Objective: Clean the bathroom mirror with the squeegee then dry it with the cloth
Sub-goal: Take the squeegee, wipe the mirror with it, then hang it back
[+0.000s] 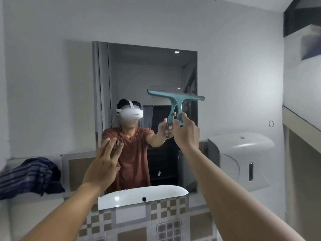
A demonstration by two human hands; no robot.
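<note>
right hand (186, 131) grips the squeegee (175, 101) handle, blade up against the mirror (147, 70) for a downward pull. left hand (102, 167) empty, fingers (111, 145) spread, near the mirror's lower left.

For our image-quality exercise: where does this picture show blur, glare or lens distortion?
Head view: left hand is motion-blurred; right hand and squeegee are sharper; a ceiling light glares in the mirror; wide-angle bending shows at the walls; lighting is soft and dim.

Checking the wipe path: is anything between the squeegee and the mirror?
Nothing visible. The right hand holds the squeegee up at the mirror; the left hand is lower and off to the side, empty.
</note>
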